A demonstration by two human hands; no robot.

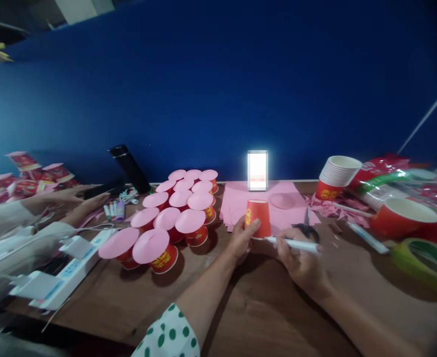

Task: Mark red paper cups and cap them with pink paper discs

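In my left hand (239,244) is a red paper cup (262,218), turned with its wide rim down. My right hand (300,258) grips a white marker pen (296,244), its tip at the lower right edge of the cup. Behind the cup lie stacked pink paper sheets (233,198), with a pink paper circle (282,200) on top. Dark-handled scissors (308,228) lie just beyond my right hand. To the left stand rows of red cups topped with pink paper discs (152,246).
A white power strip (73,270) with chargers, a black flask (129,168) and glue sticks (119,210) are at left, near another person's hands (88,203). At right are stacked paper cups (330,181), a single cup (400,223), a tape roll (411,267) and pink scraps (346,208).
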